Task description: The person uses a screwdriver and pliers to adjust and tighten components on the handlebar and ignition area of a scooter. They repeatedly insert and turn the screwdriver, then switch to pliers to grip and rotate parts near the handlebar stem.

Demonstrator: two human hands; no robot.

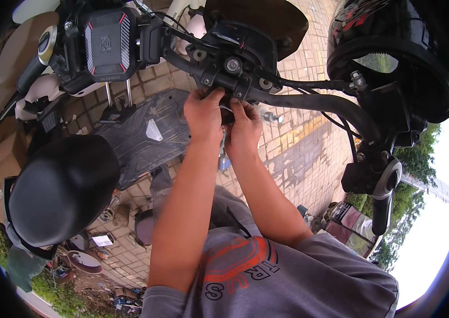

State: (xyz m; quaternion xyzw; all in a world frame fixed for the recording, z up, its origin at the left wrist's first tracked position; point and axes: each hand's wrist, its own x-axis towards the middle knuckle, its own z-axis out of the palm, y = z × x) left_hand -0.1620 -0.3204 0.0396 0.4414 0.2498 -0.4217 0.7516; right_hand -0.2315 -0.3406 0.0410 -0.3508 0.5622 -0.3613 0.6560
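Close Work Wants a Steady Grip

From where I stand, the left hand and right hand meet just below the black metal handlebar clamp, fingers bent and drawn in around a small dark piece; I can't tell which fingertips actually pinch it. I'd have one side steady that piece while the other makes short, gentle moves, without tugging the thin black cable beside the curved black handlebar tube.

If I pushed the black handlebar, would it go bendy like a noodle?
Probably not: the handlebar looks like a thick tube holding its curve, so it should feel stiff. It likely won't roll, because a clamp grips it near the middle. Its dull surface might not feel very slippery.
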